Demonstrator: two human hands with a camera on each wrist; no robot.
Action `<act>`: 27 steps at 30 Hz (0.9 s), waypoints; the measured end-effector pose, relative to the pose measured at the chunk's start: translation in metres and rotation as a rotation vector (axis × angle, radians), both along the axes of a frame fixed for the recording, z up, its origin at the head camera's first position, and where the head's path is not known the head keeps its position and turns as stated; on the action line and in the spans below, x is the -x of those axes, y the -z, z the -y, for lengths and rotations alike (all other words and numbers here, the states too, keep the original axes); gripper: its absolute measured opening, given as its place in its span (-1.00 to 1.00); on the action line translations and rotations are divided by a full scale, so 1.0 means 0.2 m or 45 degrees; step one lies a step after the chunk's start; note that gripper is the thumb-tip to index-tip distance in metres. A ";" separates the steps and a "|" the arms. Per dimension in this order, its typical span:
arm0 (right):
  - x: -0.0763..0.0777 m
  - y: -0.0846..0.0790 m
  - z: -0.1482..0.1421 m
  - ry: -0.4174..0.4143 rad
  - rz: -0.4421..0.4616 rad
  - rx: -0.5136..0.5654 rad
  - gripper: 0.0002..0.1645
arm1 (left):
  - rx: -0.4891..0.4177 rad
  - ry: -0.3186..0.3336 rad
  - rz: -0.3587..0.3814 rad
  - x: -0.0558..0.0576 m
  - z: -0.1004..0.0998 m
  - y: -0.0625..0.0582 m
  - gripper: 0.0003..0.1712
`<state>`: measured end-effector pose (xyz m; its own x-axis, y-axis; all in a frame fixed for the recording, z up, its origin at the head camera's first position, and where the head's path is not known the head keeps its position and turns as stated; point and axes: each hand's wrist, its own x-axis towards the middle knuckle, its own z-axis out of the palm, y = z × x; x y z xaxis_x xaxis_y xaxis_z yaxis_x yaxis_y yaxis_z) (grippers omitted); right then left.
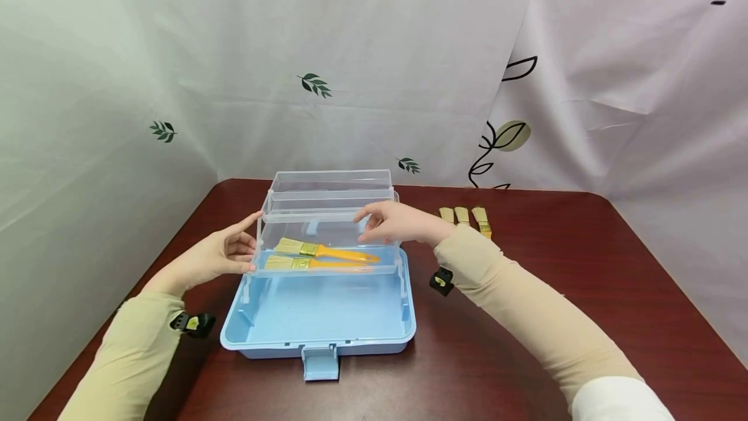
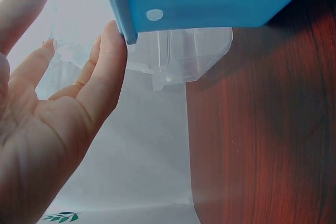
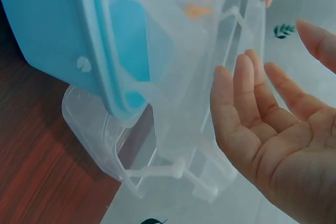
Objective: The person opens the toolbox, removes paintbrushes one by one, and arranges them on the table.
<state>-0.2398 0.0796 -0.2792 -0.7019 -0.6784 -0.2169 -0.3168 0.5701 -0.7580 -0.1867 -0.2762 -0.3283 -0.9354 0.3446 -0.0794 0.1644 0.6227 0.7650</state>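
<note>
A light blue box (image 1: 327,307) stands with its translucent tiered trays (image 1: 327,216) raised over its back half. Two paintbrushes with yellow handles lie in the front tray, an upper brush (image 1: 345,254) and a lower brush (image 1: 292,263). My left hand (image 1: 216,255) is at the tray's left end, index fingertip at the back corner and thumb at the front corner. Over the right part of the trays hovers my right hand (image 1: 400,223), its fingers loosely bent. In the right wrist view that hand (image 3: 283,135) is spread beside the trays, holding nothing.
Three more paintbrushes (image 1: 461,215) lie on the dark red table (image 1: 555,278) right of the box, partly hidden by my right arm. A clear lid (image 3: 94,124) hangs open behind the box. The latch (image 1: 320,364) hangs at the front. White cloth (image 1: 362,51) surrounds the table.
</note>
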 end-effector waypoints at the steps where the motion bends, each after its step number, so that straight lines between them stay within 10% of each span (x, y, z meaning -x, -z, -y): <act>1: 0.00 0.00 0.02 -0.010 -0.007 -0.016 -0.46 | 0.000 0.000 0.001 0.00 0.00 0.00 0.20; 15: -0.01 0.08 0.18 -0.110 -0.233 -0.270 -0.47 | -0.006 -0.003 0.005 0.00 0.00 0.00 0.20; 27: 0.01 0.12 0.23 -0.084 -0.223 -0.218 -0.46 | -0.008 0.002 0.008 0.00 0.01 0.00 0.20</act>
<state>-0.2411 0.0337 -0.3034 -0.6943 -0.6879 -0.2115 -0.4754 0.6590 -0.5828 -0.1868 -0.2773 -0.3283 -0.9342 0.3469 -0.0832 0.1606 0.6173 0.7701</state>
